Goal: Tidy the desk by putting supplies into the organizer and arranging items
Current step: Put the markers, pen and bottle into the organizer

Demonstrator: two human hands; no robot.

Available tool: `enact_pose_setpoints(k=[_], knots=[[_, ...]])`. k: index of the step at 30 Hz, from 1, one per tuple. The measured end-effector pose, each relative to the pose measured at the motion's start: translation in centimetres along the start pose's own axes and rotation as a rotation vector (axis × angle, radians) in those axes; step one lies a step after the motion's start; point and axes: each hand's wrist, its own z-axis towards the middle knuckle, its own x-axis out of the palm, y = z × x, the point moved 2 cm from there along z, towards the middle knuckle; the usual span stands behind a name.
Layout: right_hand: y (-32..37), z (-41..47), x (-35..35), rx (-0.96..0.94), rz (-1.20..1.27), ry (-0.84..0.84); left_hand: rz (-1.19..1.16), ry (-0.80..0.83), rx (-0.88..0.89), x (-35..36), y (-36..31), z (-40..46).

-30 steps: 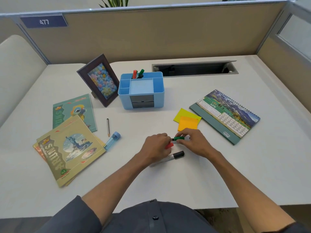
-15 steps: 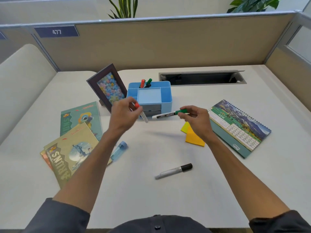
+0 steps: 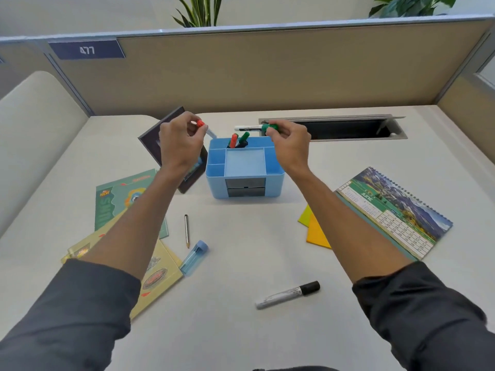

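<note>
We hold two markers above the blue organizer [image 3: 245,167], ready to drop them in.

Our left hand [image 3: 180,145] pinches the red-capped marker [image 3: 205,127] by its cap end, just above the organizer's left rear corner; our right hand [image 3: 290,144] curls round the green-capped marker [image 3: 254,127], held level over the rear pen slot, where a red and a green marker already stand. We judge both markers light, stiff, smooth plastic tubes, slippery if pinched loosely, so a hold near the cap suits tipping them upright. The organizer is hard, boxy plastic with grey drawers. In front of it on the bench [image 3: 241,263] lie a black-capped marker [image 3: 288,294] and a thin pencil [image 3: 186,231].
</note>
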Motion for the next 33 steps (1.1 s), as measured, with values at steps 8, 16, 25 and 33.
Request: enact_pose_setpoints(k=[8,16,25,33], knots=[[0.9,1.8,4.8,-0.151,-0.182,0.166,0.085,0.098,-0.019,3.4,1.5,1.2],[1.4,1.7,7.0,-0.142,-0.259,0.261,0.123,0.112,-0.036,3.6,1.7,0.8],[0.6,-0.1,3.8,-0.135,-0.367,0.262,0.088,0.096,0.101,3.7,0.6,-3.7],[-0.1,-2.8,-0.5,-0.116,-0.394,0.270,0.014,0.550,0.228,6.8,-2.9,-15.7]])
